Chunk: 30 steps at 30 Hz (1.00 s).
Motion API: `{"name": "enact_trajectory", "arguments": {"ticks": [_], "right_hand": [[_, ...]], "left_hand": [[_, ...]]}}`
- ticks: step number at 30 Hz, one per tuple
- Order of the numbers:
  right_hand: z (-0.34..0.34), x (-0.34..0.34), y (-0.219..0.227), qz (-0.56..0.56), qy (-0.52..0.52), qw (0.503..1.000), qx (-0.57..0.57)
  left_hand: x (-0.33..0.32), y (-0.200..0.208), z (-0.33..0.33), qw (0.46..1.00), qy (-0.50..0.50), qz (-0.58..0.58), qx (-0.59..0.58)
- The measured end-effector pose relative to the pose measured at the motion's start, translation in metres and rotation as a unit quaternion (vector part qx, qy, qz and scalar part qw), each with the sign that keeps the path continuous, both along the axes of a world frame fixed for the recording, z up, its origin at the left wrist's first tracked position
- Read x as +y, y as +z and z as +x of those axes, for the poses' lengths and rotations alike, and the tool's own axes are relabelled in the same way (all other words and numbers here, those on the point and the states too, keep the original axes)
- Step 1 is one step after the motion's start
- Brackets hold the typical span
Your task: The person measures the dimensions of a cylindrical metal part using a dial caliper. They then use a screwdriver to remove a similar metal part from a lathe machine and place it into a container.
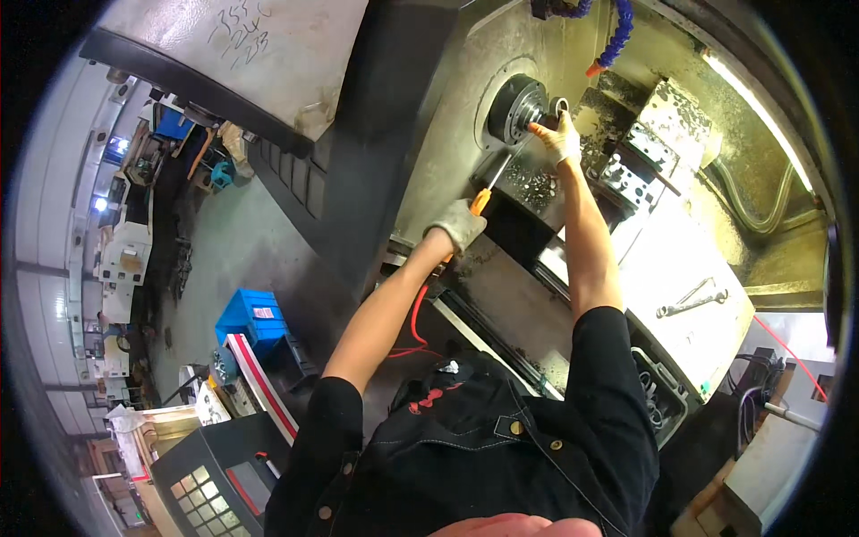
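Note:
My left hand (458, 225), in a pale work glove, is closed round an orange air blow gun (481, 200). The gun's thin metal nozzle slants up toward the dark round lathe chuck (517, 109), and a red hose (417, 318) hangs below that hand. Right in front of the chuck, my gloved right hand (564, 141) grips a small metal ring (558, 106) between thumb and fingers. Whether the ring touches the chuck I cannot tell. Metal chips (537, 186) lie scattered below the chuck.
Right of my arm stands a chip-covered tool block (667, 134). Wrenches (693, 298) rest on the pale machine cover (662, 268). A blue coolant hose (617, 40) hangs above. To the left are the machine door (224, 63) and a blue crate (250, 318).

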State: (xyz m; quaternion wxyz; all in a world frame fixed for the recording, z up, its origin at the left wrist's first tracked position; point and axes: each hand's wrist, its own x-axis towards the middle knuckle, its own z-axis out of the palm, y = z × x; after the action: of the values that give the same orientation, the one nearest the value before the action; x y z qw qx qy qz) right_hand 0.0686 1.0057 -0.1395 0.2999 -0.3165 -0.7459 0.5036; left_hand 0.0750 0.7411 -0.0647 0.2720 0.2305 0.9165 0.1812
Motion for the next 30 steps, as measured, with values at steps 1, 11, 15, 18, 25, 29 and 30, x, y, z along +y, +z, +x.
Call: {"name": "enact_trajectory", "arguments": {"ticks": [1,11,15,18,25,29,30], "right_hand": [[0.001,0.003,0.001,0.004,0.002,1.0,-0.004],[-0.016,0.007,-0.041,-0.395,0.004,0.865,0.31],[-0.022,0.02,-0.043,-0.496,0.023,0.816,0.297],[-0.025,0.03,-0.05,-0.449,-0.001,0.865,0.222],[-0.003,-0.007,-0.054,-0.408,0.013,0.896,0.173],[0.003,-0.014,-0.051,-0.47,-0.011,0.843,0.263],[0.003,-0.015,-0.05,-0.475,-0.015,0.831,0.29]], "left_hand": [[0.005,0.006,0.003,1.0,-0.012,0.003,0.013],[0.001,0.006,-0.002,0.999,-0.026,-0.031,0.014],[0.001,-0.005,0.001,0.998,-0.046,0.01,0.035],[0.013,0.0,0.002,1.0,-0.014,0.023,-0.009],[0.015,-0.021,-0.002,0.997,-0.043,-0.027,0.056],[0.022,0.001,0.004,0.995,-0.028,-0.061,0.077],[0.025,0.007,0.006,0.993,-0.027,-0.077,0.083]]}}
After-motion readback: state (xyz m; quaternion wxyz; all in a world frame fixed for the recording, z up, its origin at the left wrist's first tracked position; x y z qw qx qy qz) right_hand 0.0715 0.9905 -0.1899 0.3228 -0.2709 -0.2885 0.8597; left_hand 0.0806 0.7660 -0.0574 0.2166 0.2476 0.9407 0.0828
